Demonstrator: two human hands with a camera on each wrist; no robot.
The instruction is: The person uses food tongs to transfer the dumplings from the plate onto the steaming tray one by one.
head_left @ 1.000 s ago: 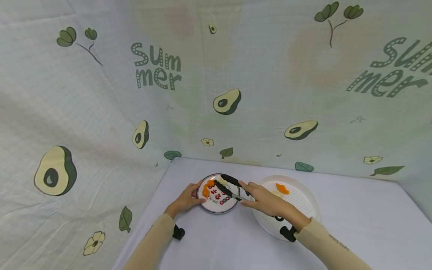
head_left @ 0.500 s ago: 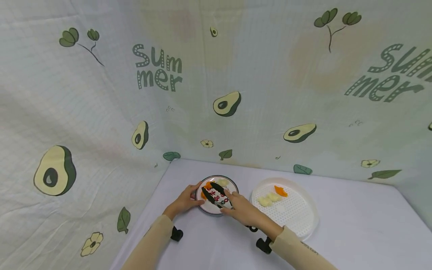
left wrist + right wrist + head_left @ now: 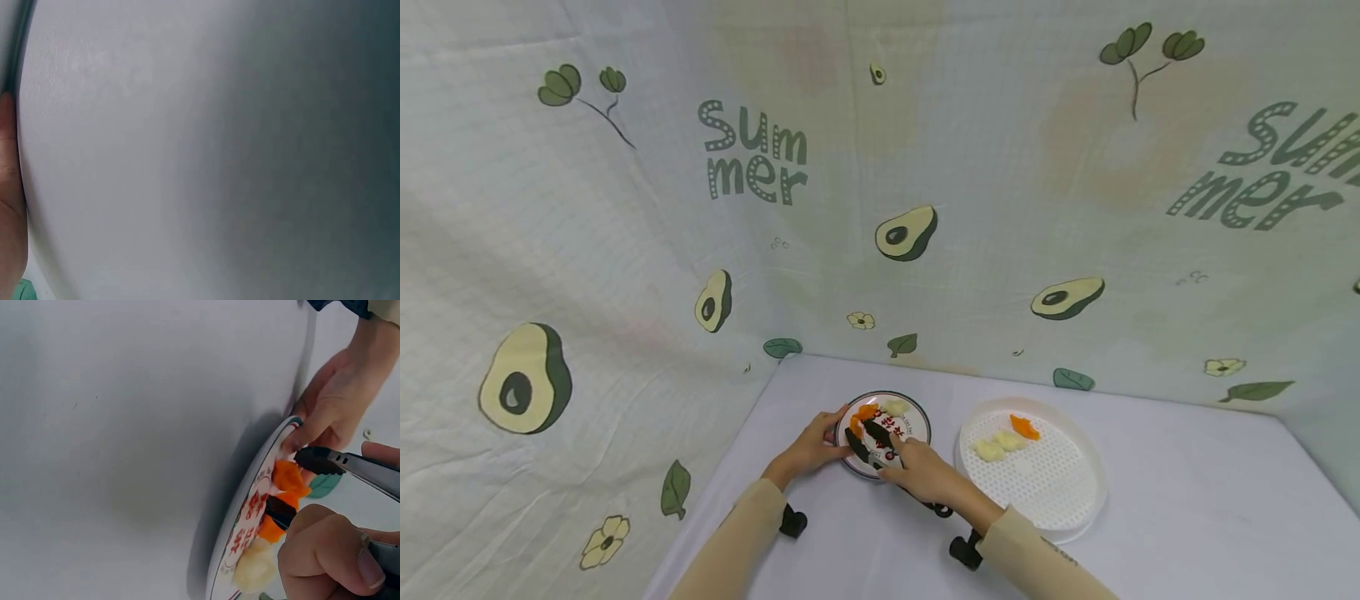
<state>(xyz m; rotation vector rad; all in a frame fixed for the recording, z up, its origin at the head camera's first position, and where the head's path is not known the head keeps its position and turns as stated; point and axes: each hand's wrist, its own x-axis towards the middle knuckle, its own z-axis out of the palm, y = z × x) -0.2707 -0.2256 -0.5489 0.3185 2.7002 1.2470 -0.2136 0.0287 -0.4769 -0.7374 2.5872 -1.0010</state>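
From my seat the biggest thing in view is the avocado-print cloth (image 3: 625, 208) hung behind and to the left of the white table (image 3: 1187, 517). On the table the white perforated tray (image 3: 1060, 492) sits to the right, with one orange piece (image 3: 1024, 427) and two pale pieces (image 3: 997, 444) near its far edge; a second ago my right arm lay across it, and now it is uncovered. Just left of it, apart from it, stands the small round plate (image 3: 917, 417) with red lettering, carrying orange pieces (image 3: 289, 476) and a pale piece (image 3: 255, 569).

My right hand (image 3: 921, 477) has drawn back toward me and leftward since the earlier pictures, and sits at the plate's near edge. Its fingers (image 3: 325, 553) curl round the black tongs (image 3: 868, 439), which it grips firmly. The tongs' tips are parted only a little: one tip lies against an orange piece, the other hovers just past the next one. A second ago the tongs pointed across the plate's far side; now they lie over its near left part.

My left hand (image 3: 812, 447) has stayed put, its fingertips (image 3: 294, 442) pinching the plate's left rim. The left wrist view shows only tabletop and a sliver of hand (image 3: 9, 206).
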